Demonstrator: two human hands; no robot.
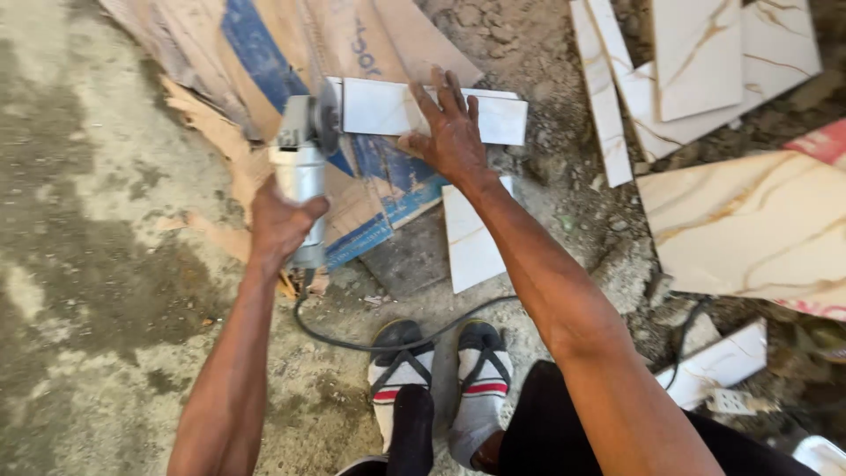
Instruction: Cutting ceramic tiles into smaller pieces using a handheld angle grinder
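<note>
sandalled feet (441,375) — cord (370,339), tile offcuts (471,234)

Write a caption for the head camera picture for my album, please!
Left hand grips an angle grinder at the end of a white tile strip, pressed flat by the right hand on cardboard.

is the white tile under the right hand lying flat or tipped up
Flat: the tile lies on cardboard, right hand pressing it down.
</note>
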